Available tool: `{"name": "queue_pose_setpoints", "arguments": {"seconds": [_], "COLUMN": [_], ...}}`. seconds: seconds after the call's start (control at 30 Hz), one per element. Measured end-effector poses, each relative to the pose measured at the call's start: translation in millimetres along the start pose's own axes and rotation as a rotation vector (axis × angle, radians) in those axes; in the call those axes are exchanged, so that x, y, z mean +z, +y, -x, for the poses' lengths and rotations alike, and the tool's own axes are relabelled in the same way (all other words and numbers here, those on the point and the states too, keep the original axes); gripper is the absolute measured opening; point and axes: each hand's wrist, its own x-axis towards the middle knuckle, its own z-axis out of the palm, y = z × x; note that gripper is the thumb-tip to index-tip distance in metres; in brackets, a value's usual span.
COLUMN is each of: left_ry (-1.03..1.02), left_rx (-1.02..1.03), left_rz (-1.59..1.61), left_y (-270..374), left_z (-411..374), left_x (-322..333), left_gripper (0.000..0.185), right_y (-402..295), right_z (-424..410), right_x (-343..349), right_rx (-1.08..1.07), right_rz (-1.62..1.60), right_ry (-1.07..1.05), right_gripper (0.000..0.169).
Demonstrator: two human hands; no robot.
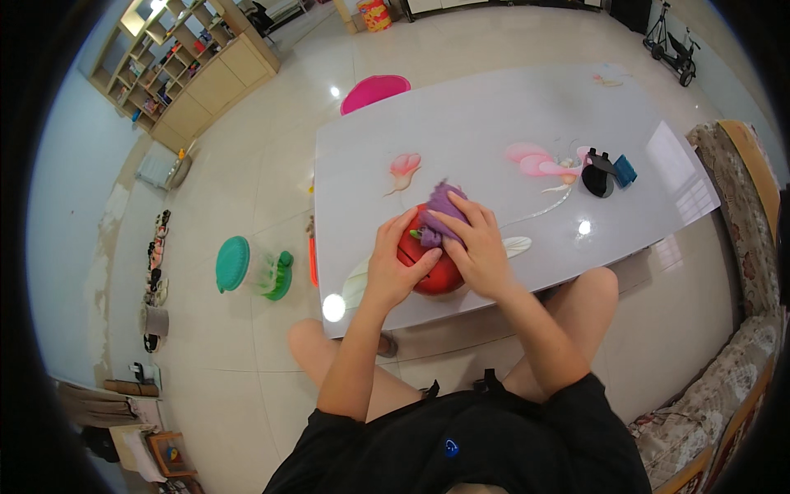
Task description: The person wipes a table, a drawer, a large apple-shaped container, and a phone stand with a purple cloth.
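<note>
A round red object (442, 279), shaped like an apple or tomato with a small green leaf-like part and dark lines on its face, stands at the near edge of the table. My left hand (395, 262) grips its left side, fingers spread over the curve and thumb across the front. In my right hand (481, 250) is a bunched purple cloth (447, 200), pressed against the top and right of the red object. Part of the cloth is tucked beside the green leaf. Both hands hide much of the red object's sides.
The glossy white table (457, 123) has printed pink flowers. A black object (597, 176) and a blue item (624, 171) lie at its right. A pink stool (373, 91) is beyond; a green-lidded clear container (233, 264) is left. A patterned sofa (716, 395) borders the right.
</note>
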Motion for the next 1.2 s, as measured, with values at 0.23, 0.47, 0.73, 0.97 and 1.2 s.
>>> {"name": "queue_pose_setpoints", "arguments": {"seconds": [0.23, 0.47, 0.73, 0.97, 1.2], "left_ry": [-0.027, 0.055, 0.055, 0.037, -0.083], "left_rx": [-0.081, -0.024, -0.039, -0.065, -0.028], "left_rz": [0.059, 0.01, -0.004, -0.045, -0.053], "left_y": [-3, -13, -7, -5, -8], "left_z": [-9, -10, -6, -5, -7], "left_x": [-6, 2, 1, -3, -6], "left_gripper": [0.099, 0.072, 0.07, 0.073, 0.081], "right_y": [21, 7, -28, -50, -59], "right_z": [-80, -25, 0, 16, 37], "right_x": [-14, 12, 6, -2, -11], "right_rx": [0.119, -0.052, -0.098, -0.052, -0.022], "right_rz": [-0.392, 0.074, 0.411, 0.373, 0.377], "right_ry": [-0.538, 0.052, 0.165, 0.14, 0.102], "right_gripper": [0.038, 0.034, 0.035, 0.033, 0.032]}}
